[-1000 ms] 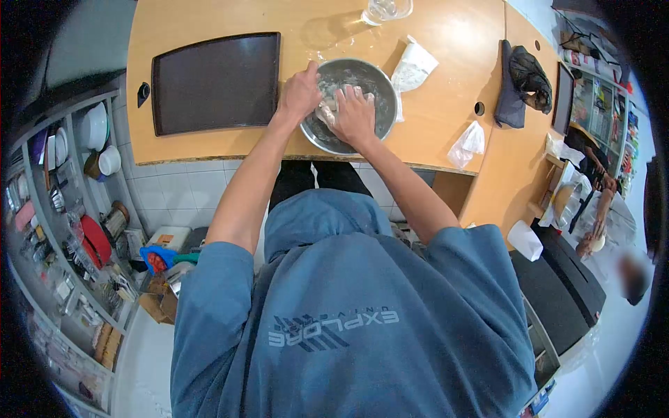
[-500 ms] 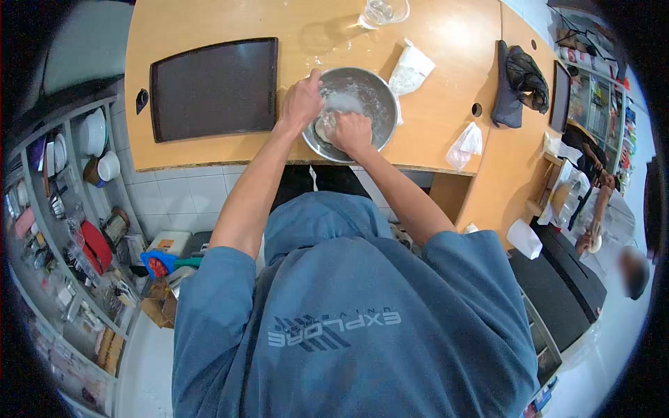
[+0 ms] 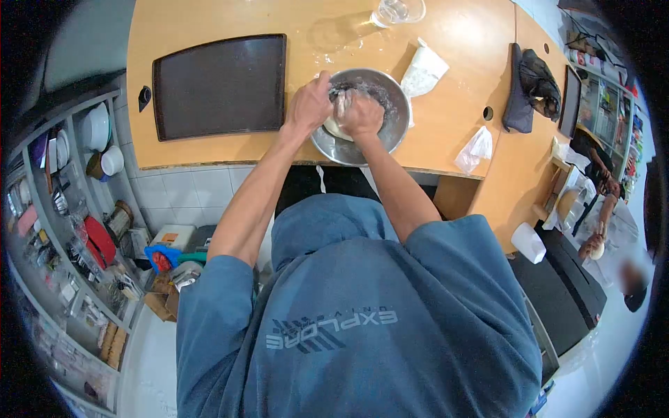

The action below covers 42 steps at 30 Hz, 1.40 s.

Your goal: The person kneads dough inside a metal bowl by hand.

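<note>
A metal mixing bowl [image 3: 396, 115] stands near the front edge of the wooden table. Its left rim is in the grip of my left hand [image 3: 309, 109], thumb up and fingers closed. Inside the bowl, my right hand [image 3: 362, 115] has floury fingers curled over a pale lump of dough [image 3: 334, 129], which it partly hides. Loose flour dusts the bowl's inner wall. Right of the bowl lies a white plastic bag [image 3: 424, 71] with pale contents.
A dark baking tray [image 3: 219, 87] lies left of the bowl. Behind stands a clear jug [image 3: 390, 12]. A small plastic bag [image 3: 475, 150] and dark cloth [image 3: 517, 90] lie rightward. Another person's hands [image 3: 594, 245] hold something pale at far right.
My right hand has gone from a fist at the dough's near right side to curled fingers over its far side. My left hand stays on the rim. The view has shifted slightly.
</note>
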Each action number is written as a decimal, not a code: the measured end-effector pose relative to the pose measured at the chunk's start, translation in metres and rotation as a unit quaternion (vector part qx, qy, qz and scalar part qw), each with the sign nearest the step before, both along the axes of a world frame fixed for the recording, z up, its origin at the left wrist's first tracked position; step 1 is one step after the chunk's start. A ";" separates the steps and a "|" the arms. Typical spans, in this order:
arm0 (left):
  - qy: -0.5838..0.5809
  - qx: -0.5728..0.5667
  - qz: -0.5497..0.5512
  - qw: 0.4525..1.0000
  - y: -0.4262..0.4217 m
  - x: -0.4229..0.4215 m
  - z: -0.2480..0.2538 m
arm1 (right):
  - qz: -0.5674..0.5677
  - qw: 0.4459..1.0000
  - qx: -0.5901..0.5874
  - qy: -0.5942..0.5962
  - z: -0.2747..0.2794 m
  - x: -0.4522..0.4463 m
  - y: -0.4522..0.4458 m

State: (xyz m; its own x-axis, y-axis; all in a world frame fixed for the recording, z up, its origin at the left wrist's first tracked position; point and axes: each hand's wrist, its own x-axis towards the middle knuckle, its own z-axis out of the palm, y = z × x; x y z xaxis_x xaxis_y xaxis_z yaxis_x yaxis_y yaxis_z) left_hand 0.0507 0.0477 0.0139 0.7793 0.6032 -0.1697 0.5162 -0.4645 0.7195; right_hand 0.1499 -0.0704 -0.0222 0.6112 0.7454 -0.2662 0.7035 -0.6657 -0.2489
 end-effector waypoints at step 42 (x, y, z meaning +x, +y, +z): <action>0.034 0.025 0.046 0.998 0.007 -0.007 -0.006 | 0.120 0.991 0.053 0.019 0.032 -0.024 -0.037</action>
